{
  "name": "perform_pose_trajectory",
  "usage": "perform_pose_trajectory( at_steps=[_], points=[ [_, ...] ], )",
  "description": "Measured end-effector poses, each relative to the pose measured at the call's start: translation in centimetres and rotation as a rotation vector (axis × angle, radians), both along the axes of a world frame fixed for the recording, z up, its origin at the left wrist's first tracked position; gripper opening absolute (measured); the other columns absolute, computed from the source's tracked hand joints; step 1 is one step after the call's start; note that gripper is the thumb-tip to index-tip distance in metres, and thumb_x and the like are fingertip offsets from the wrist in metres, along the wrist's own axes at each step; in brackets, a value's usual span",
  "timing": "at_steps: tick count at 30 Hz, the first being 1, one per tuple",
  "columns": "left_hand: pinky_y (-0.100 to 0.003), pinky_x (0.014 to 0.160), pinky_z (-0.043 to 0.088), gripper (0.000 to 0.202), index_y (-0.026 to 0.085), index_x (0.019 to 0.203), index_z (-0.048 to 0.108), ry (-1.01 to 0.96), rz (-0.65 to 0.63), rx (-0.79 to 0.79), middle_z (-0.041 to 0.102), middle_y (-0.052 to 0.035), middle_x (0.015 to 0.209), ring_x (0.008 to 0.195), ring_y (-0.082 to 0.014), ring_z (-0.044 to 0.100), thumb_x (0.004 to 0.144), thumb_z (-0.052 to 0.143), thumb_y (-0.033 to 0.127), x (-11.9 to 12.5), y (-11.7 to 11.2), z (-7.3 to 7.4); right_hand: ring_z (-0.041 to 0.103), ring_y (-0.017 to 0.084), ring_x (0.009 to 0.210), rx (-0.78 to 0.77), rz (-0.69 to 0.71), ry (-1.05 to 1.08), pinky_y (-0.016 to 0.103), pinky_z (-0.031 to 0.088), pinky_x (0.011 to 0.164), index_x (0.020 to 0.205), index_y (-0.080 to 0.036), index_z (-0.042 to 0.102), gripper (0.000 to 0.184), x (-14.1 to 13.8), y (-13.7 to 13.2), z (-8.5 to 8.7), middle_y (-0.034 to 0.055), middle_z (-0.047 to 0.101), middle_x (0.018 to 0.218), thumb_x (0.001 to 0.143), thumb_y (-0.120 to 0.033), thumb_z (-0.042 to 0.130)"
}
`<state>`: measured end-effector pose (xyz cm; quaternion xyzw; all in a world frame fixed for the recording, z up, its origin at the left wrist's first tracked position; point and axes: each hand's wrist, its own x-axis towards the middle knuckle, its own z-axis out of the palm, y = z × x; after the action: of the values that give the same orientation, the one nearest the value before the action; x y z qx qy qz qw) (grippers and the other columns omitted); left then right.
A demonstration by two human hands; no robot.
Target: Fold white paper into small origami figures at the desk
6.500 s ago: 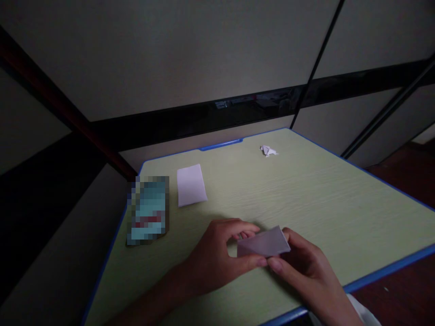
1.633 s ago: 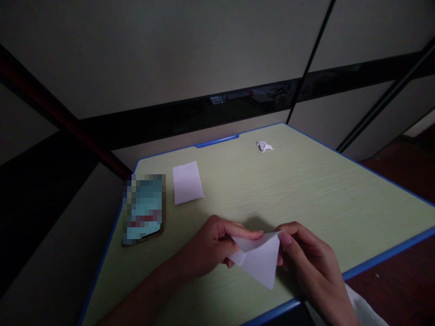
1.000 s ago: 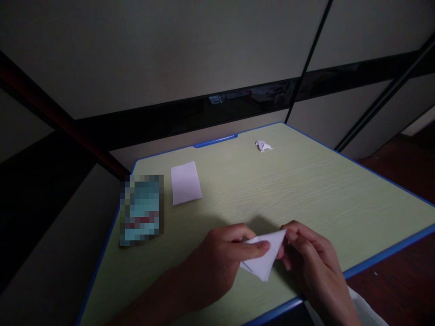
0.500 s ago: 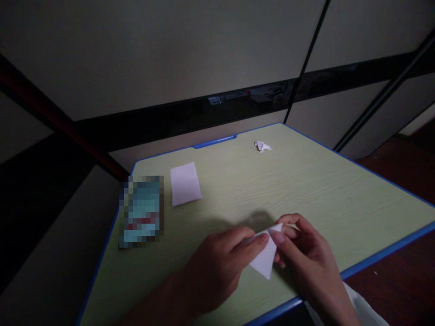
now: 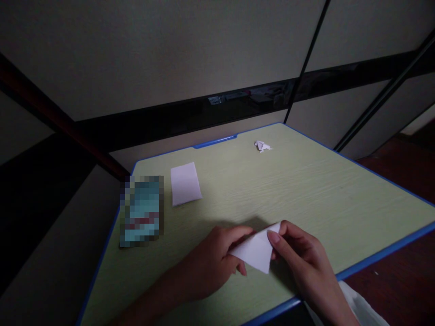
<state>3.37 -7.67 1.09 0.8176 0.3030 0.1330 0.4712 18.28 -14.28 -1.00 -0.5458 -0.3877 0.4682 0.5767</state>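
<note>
Both my hands hold a folded white paper triangle (image 5: 255, 250) just above the pale green desk (image 5: 306, 190), near its front edge. My left hand (image 5: 212, 265) pinches the triangle's left corner with fingers curled under it. My right hand (image 5: 299, 256) grips the right side, thumb pressed on the top corner. The paper's point hangs down toward me.
A flat white paper sheet (image 5: 185, 184) lies at the back left of the desk, beside a blurred teal rectangle (image 5: 142, 211) at the left edge. A small folded paper figure (image 5: 262, 146) sits near the far edge. The desk has a blue rim; walls stand close behind.
The paper has been turned and refolded in my hands: from a wide triangle to a narrower one, now opened a little with its face toward me. Both hands stayed in place.
</note>
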Motion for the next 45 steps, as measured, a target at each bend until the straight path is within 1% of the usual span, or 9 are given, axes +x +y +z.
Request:
perform_pose_trajectory(
  at_steps=[3,7,10,13,16,18,23,28,45],
  points=[
    [-0.018,0.048,0.037,0.036,0.014,0.092,0.058,0.039,-0.094,-0.313,0.058,0.0006,0.069,0.052,-0.0080,0.048,0.066,0.036,0.002,-0.1,0.5,0.6,0.042,0.010,0.046,-0.002,0.026,-0.012,0.021,0.032,0.043,0.056,-0.018,0.048,0.029,0.0,0.0,-0.2,-0.0036,0.047,0.049,0.076,-0.037,0.054],
    [-0.019,0.054,0.034,0.021,0.013,0.074,0.057,0.042,-0.169,-0.435,0.053,0.0019,0.068,0.060,-0.0078,0.044,0.068,0.038,0.005,-0.4,1.1,1.2,0.041,0.010,0.044,-0.009,0.058,-0.055,0.022,0.031,0.043,0.055,-0.019,0.046,0.030,0.1,0.0,-0.1,-0.0032,0.048,0.047,0.078,-0.038,0.052],
    [-0.018,0.053,0.032,0.014,0.015,0.080,0.053,0.109,-0.202,-0.530,0.048,0.0040,0.067,0.059,-0.0076,0.042,0.068,0.048,0.010,-0.5,1.3,1.4,0.041,0.010,0.044,-0.014,0.084,-0.087,0.022,0.031,0.042,0.056,-0.019,0.045,0.030,0.1,-0.1,-0.1,-0.0038,0.046,0.047,0.078,-0.038,0.050],
    [-0.017,0.046,0.028,0.026,0.016,0.088,0.049,0.155,-0.249,-0.664,0.046,0.0047,0.068,0.054,-0.0060,0.037,0.067,0.060,0.026,-0.5,1.3,1.3,0.039,0.010,0.045,-0.016,0.118,-0.135,0.021,0.030,0.042,0.056,-0.019,0.043,0.031,0.1,-0.1,0.1,-0.0044,0.043,0.048,0.079,-0.040,0.048],
    [-0.017,0.039,0.024,0.030,0.015,0.086,0.046,0.155,-0.257,-0.798,0.046,0.0042,0.065,0.044,-0.0039,0.030,0.077,0.044,0.044,-0.3,1.2,0.8,0.038,0.010,0.046,-0.012,0.174,-0.165,0.021,0.030,0.042,0.058,-0.020,0.041,0.031,0.0,-0.3,0.3,-0.0049,0.040,0.050,0.080,-0.041,0.044],
    [-0.017,0.037,0.021,0.033,0.014,0.083,0.046,0.158,-0.239,-0.845,0.046,0.0045,0.061,0.039,-0.0033,0.026,0.082,0.034,0.045,-0.2,1.1,0.3,0.036,0.010,0.047,-0.014,0.210,-0.169,0.021,0.029,0.042,0.060,-0.020,0.040,0.030,0.0,-0.4,0.3,-0.0053,0.039,0.051,0.082,-0.040,0.042],
    [-0.017,0.036,0.018,0.033,0.012,0.083,0.054,0.159,-0.241,-0.888,0.042,0.0055,0.055,0.038,-0.0029,0.025,0.085,0.033,0.037,0.0,1.1,-0.1,0.035,0.010,0.047,-0.021,0.228,-0.190,0.021,0.028,0.042,0.062,-0.020,0.039,0.029,0.0,-0.6,0.0,-0.0059,0.037,0.052,0.084,-0.040,0.039],
    [-0.018,0.036,0.016,0.027,0.012,0.075,0.051,0.198,-0.106,-0.846,0.039,0.0076,0.049,0.037,-0.0028,0.026,0.084,0.036,0.032,0.2,0.8,-0.1,0.034,0.010,0.046,-0.037,0.218,-0.165,0.021,0.028,0.040,0.061,-0.021,0.037,0.030,-0.1,-0.5,-0.2,-0.0064,0.035,0.051,0.083,-0.042,0.039],
    [-0.019,0.040,0.019,0.024,0.010,0.073,0.058,0.116,-0.106,-0.786,0.042,0.0070,0.047,0.037,-0.0033,0.027,0.080,0.039,0.022,0.7,0.5,-0.1,0.040,0.008,0.039,-0.024,0.096,-0.157,0.020,0.032,0.038,0.055,-0.018,0.043,0.030,-0.3,0.1,0.2,-0.0061,0.040,0.045,0.077,-0.038,0.047]
  ],
)
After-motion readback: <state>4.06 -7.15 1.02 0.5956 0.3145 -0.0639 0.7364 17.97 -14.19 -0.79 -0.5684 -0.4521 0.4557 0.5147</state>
